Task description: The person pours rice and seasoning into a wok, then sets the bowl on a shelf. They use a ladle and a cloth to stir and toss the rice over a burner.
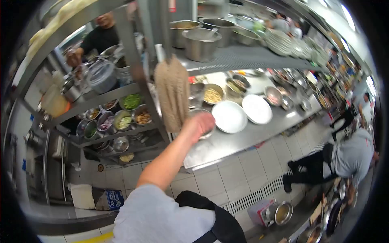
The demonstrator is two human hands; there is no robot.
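Note:
My left hand (pixel 201 124) reaches across the counter's left end. It is over a small round metal bowl (pixel 206 134), overlapping much of it; the fingers are smeared and their grip is hidden. Just right of the hand sits a white plate (pixel 229 117), with a second white plate (pixel 257 109) beside it. Behind the hand stands a metal bowl of pale yellow strips (pixel 212 95). A brown textured cloth (pixel 172 95) hangs close to my wrist, on the left. My right hand is out of view.
A shelf (pixel 243 60) above the counter (pixel 219 150) carries large pots (pixel 201 44) and stacked white dishes (pixel 279 42). At left a metal rack (pixel 109 95) holds bowls of chopped food. One person (pixel 348 154) bends at right; another (pixel 103 34) stands behind the rack.

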